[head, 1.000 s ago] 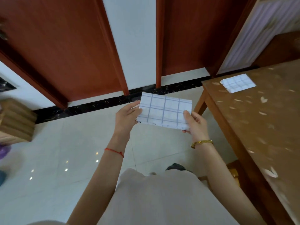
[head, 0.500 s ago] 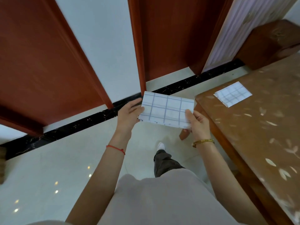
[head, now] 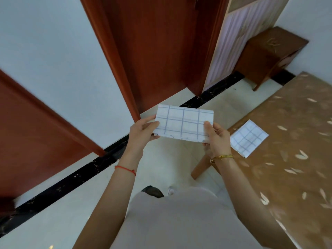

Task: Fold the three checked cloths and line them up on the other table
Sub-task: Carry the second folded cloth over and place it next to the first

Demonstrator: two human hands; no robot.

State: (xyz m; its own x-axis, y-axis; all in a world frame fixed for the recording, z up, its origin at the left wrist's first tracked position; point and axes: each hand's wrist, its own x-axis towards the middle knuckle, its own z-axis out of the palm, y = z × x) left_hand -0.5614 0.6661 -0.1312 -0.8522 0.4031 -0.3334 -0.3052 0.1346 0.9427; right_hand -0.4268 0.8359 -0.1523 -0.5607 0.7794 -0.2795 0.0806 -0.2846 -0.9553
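Observation:
I hold a folded white cloth with blue checks (head: 183, 123) flat in the air in front of me, above the floor. My left hand (head: 142, 132) grips its left edge and my right hand (head: 216, 139) grips its right edge. A second folded checked cloth (head: 248, 138) lies near the corner of the brown leaf-patterned table (head: 296, 159) on my right, just right of my right hand.
A red-brown door (head: 154, 47) and door frames stand ahead along a white wall with a black skirting strip. A small wooden cabinet (head: 269, 53) stands at the far right corner. The table's wooden leg (head: 201, 166) is on the pale tiled floor.
I have turned to the right and moved closer to the table. The held cloth stays between both hands and is now next to the cloth on the table.

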